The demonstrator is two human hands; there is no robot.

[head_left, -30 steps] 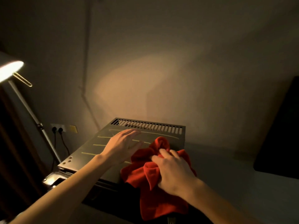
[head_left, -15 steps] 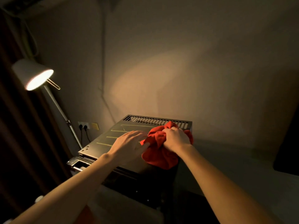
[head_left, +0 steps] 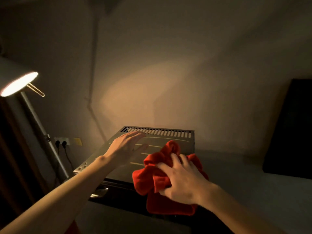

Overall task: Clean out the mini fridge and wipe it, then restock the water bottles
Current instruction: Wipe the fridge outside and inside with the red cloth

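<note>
On top of the mini fridge [head_left: 152, 146], a grey metal panel w/ a row of vent slots [head_left: 158, 132] along its back edge, both hands are at work. The left hand [head_left: 126, 146] lies flat on the panel, fingers straight & together, tips reaching up near the slots; it holds nothing. The right hand [head_left: 182, 179] sits over a red cloth [head_left: 152, 176], fingers spread & curled down into the bunched fabric, thumb tucked on the near side, so it grips the cloth. The cloth is crumpled at the front right corner of the fridge top; its upper folds rest on the panel, its lower part hangs over the front edge against the dark front of the fridge. Hands are apart, left one farther back & to the left of the cloth.

To the left stands a lit floor lamp [head_left: 18, 83] on a tilted pole, shade aimed toward the wall. Behind the pole, low on the wall, is a double socket [head_left: 61, 142] w/ two dark plugs in it & cords hanging down. Right of the fridge is a pale surface [head_left: 253, 183], & a dark flat panel [head_left: 290, 129] leans or stands at far right; can't tell what it is. No water bottles in view.
</note>
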